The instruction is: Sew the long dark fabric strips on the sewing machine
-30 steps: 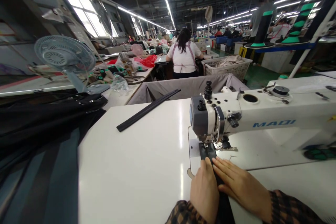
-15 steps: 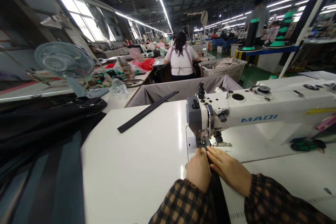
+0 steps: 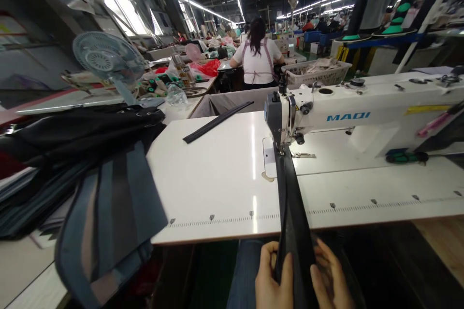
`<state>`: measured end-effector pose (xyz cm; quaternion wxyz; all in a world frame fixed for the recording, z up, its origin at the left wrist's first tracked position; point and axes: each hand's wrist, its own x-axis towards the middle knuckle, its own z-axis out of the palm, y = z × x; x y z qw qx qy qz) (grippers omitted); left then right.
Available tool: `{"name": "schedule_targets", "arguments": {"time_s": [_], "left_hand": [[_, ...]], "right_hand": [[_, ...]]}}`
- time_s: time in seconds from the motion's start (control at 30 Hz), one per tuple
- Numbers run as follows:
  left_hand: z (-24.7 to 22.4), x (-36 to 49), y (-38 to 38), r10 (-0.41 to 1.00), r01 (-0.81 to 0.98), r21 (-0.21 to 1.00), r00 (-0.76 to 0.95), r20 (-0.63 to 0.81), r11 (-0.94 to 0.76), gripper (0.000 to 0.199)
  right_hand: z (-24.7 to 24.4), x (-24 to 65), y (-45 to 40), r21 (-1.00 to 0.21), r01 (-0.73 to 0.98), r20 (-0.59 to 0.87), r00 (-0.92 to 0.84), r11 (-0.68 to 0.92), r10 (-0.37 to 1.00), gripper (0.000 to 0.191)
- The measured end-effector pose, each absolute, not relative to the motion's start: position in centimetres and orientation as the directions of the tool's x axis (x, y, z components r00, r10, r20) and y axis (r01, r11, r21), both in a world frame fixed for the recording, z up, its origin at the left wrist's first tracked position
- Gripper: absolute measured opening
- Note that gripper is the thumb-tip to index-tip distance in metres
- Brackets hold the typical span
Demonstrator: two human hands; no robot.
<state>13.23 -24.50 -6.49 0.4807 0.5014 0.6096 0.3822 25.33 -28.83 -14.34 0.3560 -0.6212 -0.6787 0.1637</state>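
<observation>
head view: left hand [image 3: 272, 277] and right hand [image 3: 329, 275] grip a black fabric strip [image 3: 293, 217] running to the presser foot [image 3: 281, 150]

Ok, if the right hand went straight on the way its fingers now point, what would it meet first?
Most likely the dark fabric strap: the right hand points up and slightly inward, with its fingertips at the strap's edge. Depth is hard to judge, so they may already touch.

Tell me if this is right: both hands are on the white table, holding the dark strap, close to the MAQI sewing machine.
Not quite. The head view shows the left hand and the right hand off the white table, past its front edge and away from the MAQI sewing machine. They do hold the dark strap.
</observation>
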Motion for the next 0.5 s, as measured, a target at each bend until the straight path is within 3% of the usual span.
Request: {"name": "schedule_targets", "arguments": {"time_s": [0.07, 0.17, 0.3, 0.4, 0.5], "left_hand": [[-6.2, 13.6, -24.7, 0.979, 0.18, 0.962, -0.044, -0.201, 0.205, 0.015], [-5.8, 14.0, -25.3, 0.987, 0.355, 0.922, -0.022, -0.157, 0.154, 0.019], [-4.9, 13.6, -26.3, 0.956, 0.77, 0.638, 0.198, -0.214, -0.017, 0.045], [-3.5, 13.7, -24.5, 0.892, 0.877, 0.446, 0.335, -0.303, -0.178, 0.052], [-2.5, 14.9, -19.6, 0.927, 0.914, 0.307, 0.33, -0.178, -0.266, 0.047]], "right_hand": [[-15.0, 25.0, -30.4, -0.621, 0.759, 0.227, -0.064, 0.195, 0.972, 0.063], [-14.4, 24.5, -31.0, -0.53, 0.827, 0.182, -0.104, 0.187, 0.978, 0.067], [-12.7, 24.2, -29.7, -0.556, 0.82, 0.157, -0.055, 0.135, 0.986, 0.064], [-12.4, 24.2, -29.0, -0.554, 0.826, 0.12, -0.044, 0.104, 0.992, 0.059], [-12.7, 24.3, -29.1, -0.546, 0.832, 0.097, -0.056, 0.1, 0.994, 0.055]]}}
